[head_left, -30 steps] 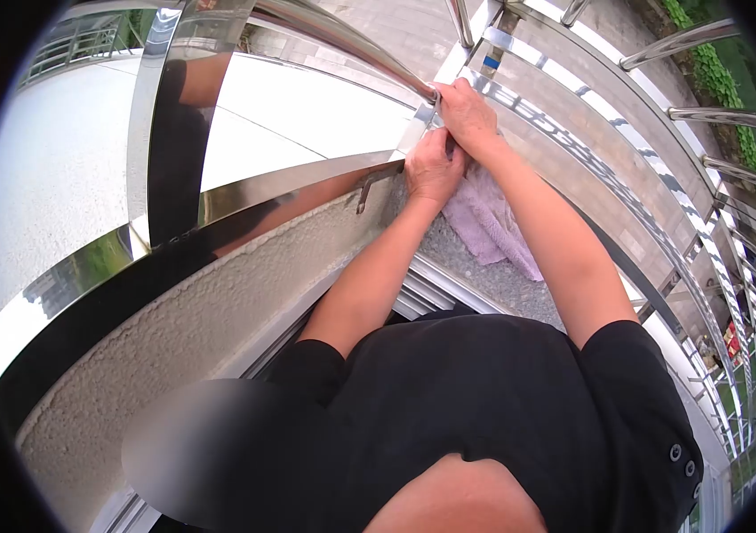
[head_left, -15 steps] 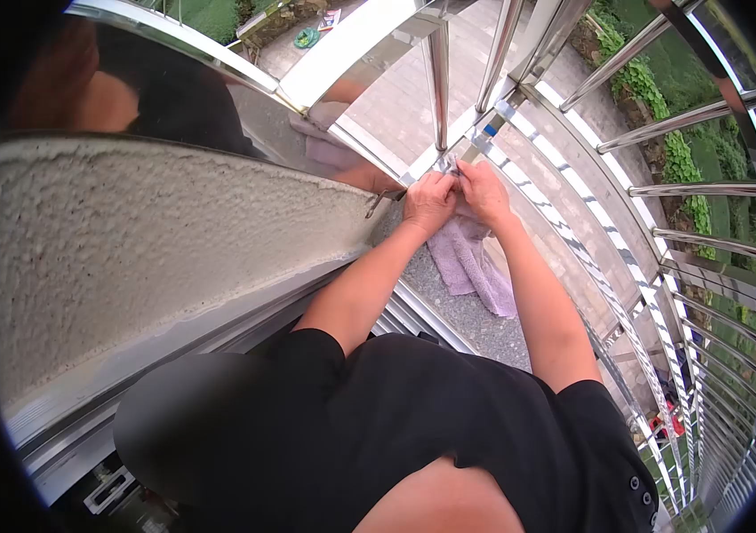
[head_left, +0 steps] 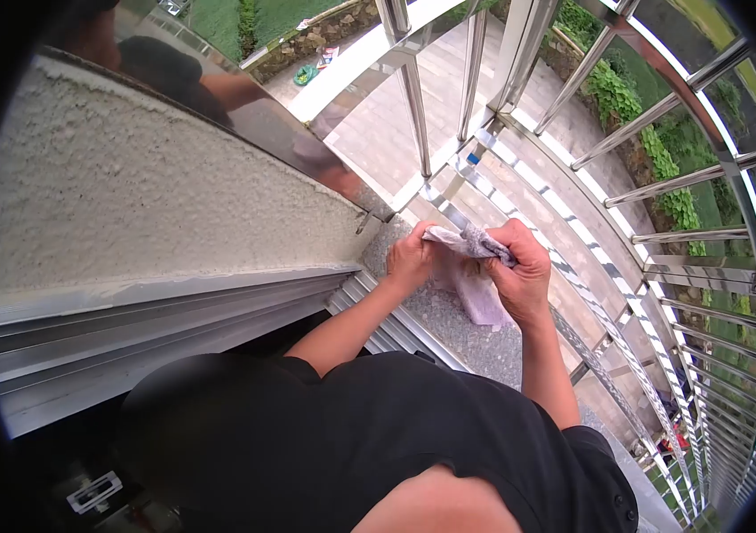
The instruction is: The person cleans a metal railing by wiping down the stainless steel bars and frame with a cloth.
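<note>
A pale purple cloth point(head_left: 482, 300) is stretched between my two hands above the grey stone ledge point(head_left: 422, 298). My left hand point(head_left: 410, 259) pinches its left end close to the wall corner. Bunched, twisted fabric fills my right hand point(head_left: 520, 271), whose fingers are closed around it. The rest of the cloth hangs down between the hands. Just beyond them, the shiny metal railing bars point(head_left: 415, 120) rise from a bottom rail. Both hands are held apart from those bars.
To the left is a rough cream wall point(head_left: 156, 186), with metal window tracks point(head_left: 173, 324) beneath it. A curved metal railing point(head_left: 733, 169) wraps round the right side. Far below lie paving point(head_left: 431, 84), green plants point(head_left: 662, 155) and a green bag point(head_left: 305, 75).
Both hands have drawn back from the foot of the railing bar towards my body and moved apart. The cloth has come up with them, now stretched between them. My view has shifted slightly.
</note>
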`<state>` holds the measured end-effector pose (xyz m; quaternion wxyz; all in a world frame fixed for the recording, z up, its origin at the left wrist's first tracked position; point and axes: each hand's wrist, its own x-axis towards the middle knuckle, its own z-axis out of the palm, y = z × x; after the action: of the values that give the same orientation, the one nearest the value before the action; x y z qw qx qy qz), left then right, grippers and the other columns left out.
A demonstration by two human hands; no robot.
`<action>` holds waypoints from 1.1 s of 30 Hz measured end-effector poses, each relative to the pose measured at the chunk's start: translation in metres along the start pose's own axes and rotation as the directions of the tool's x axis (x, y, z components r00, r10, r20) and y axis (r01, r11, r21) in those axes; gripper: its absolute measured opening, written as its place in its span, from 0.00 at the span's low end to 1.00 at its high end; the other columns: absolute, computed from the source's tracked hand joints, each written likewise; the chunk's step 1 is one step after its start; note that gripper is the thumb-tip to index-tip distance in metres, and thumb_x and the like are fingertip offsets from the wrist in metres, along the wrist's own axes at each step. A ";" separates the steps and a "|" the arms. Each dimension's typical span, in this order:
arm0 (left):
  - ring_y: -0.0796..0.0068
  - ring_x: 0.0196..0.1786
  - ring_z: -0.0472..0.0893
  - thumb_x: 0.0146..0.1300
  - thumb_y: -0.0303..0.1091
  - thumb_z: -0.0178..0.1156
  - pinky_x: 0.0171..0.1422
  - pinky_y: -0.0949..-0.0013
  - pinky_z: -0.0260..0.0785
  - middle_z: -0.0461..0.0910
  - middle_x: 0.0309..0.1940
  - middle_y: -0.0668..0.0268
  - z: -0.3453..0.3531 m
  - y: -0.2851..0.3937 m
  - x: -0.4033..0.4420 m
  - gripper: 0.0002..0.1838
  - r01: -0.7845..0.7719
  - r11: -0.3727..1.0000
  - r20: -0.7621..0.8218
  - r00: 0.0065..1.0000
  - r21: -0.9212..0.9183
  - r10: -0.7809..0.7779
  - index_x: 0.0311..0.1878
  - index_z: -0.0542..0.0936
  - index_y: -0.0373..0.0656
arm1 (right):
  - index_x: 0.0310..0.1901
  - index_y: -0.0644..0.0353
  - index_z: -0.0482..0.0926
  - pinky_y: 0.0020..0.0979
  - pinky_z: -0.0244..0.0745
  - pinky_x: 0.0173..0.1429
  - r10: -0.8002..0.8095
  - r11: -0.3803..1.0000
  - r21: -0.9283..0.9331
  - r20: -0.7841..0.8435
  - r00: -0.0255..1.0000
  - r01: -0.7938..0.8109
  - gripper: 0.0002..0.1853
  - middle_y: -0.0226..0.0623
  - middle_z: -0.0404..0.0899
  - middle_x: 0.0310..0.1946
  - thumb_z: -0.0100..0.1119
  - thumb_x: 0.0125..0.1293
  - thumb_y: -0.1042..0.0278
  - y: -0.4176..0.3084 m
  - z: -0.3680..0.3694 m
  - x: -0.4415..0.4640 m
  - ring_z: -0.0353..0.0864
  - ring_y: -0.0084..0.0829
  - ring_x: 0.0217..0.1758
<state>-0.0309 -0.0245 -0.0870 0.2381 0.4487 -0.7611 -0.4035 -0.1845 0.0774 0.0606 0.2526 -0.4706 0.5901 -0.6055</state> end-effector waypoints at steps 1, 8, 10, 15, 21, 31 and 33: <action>0.68 0.41 0.79 0.64 0.29 0.56 0.48 0.66 0.72 0.78 0.34 0.65 0.007 0.006 0.000 0.09 0.049 0.971 -0.062 0.996 -0.235 -0.066 0.47 0.78 0.48 | 0.38 0.61 0.82 0.23 0.62 0.34 -0.030 0.999 -0.029 0.009 1.000 0.030 0.11 0.25 0.72 0.26 0.70 0.52 0.78 -0.012 0.000 -0.003 0.68 0.20 0.29; 0.76 0.52 0.70 0.65 0.26 0.56 0.58 0.72 0.67 0.65 0.51 0.67 -0.015 0.092 0.050 0.21 -0.222 0.323 -0.320 0.901 -0.920 -0.292 0.58 0.62 0.49 | 0.39 0.61 0.82 0.22 0.65 0.33 -0.203 0.967 0.112 -0.205 0.958 0.229 0.14 0.30 0.74 0.27 0.70 0.49 0.83 -0.033 -0.007 -0.017 0.71 0.22 0.30; 0.74 0.52 0.70 0.64 0.28 0.57 0.59 0.71 0.66 0.65 0.50 0.66 -0.013 0.096 0.088 0.21 -0.416 0.628 -0.624 0.768 -0.658 -0.145 0.57 0.61 0.46 | 0.41 0.60 0.82 0.22 0.66 0.35 -0.182 0.971 0.113 -0.219 0.959 0.210 0.15 0.30 0.75 0.30 0.69 0.51 0.83 -0.021 -0.008 -0.017 0.71 0.22 0.31; 0.75 0.55 0.70 0.63 0.30 0.58 0.60 0.70 0.65 0.66 0.52 0.65 -0.023 0.143 0.162 0.20 -0.646 0.759 -0.889 0.389 -0.078 0.240 0.56 0.65 0.43 | 0.43 0.58 0.81 0.24 0.69 0.39 -0.112 0.978 0.147 -0.216 0.970 0.145 0.18 0.31 0.75 0.35 0.64 0.50 0.87 0.003 0.009 -0.003 0.74 0.25 0.36; 0.72 0.58 0.70 0.62 0.32 0.58 0.63 0.67 0.64 0.67 0.55 0.62 -0.011 0.077 0.194 0.22 -0.471 0.882 -0.816 0.520 -0.025 0.255 0.58 0.66 0.43 | 0.44 0.61 0.78 0.25 0.71 0.44 0.012 0.992 0.124 -0.152 0.988 0.007 0.17 0.33 0.74 0.39 0.57 0.53 0.91 0.058 0.025 0.006 0.75 0.26 0.41; 0.67 0.63 0.70 0.61 0.35 0.59 0.68 0.62 0.61 0.69 0.59 0.56 0.092 -0.132 0.142 0.26 0.046 0.953 -0.306 0.951 0.299 0.050 0.62 0.69 0.42 | 0.42 0.62 0.79 0.30 0.72 0.43 0.253 0.965 -0.021 -0.179 0.951 -0.261 0.14 0.38 0.75 0.37 0.53 0.55 0.88 0.135 0.041 -0.029 0.77 0.34 0.38; 0.62 0.65 0.68 0.63 0.38 0.56 0.70 0.61 0.58 0.69 0.61 0.55 0.077 -0.120 0.127 0.25 -0.055 0.682 -0.066 0.987 0.729 0.150 0.64 0.69 0.44 | 0.42 0.61 0.79 0.31 0.72 0.44 0.253 0.958 -0.100 -0.147 0.956 -0.269 0.14 0.38 0.75 0.36 0.54 0.55 0.86 0.144 0.038 -0.032 0.78 0.36 0.39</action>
<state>-0.0897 -0.1372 -0.2296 0.1091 0.4862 -0.8666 -0.0287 -0.1742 0.0613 -0.0906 0.2622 -0.3615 0.6974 -0.5605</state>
